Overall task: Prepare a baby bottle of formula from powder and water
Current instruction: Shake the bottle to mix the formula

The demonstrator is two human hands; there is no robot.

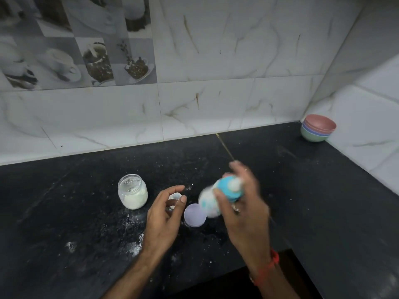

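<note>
My right hand [241, 203] grips a baby bottle [212, 199] with a blue collar and white teat, held tilted above the black counter [86, 212]; bottle and hand are motion-blurred, and the bottle looks milky white inside. My left hand [164, 214] hovers beside it with fingers relaxed and loosely curled, holding nothing. A clear jar of white powder [132, 192] stands open to the left. A lilac lid [195, 215] lies flat between my hands. A small clear object [174, 196] sits behind my left fingers, partly hidden.
White powder is spilled on the counter around and in front of the jar. A stack of coloured bowls [317, 127] stands in the far right corner against the tiled wall. The counter's front edge steps back at the lower right.
</note>
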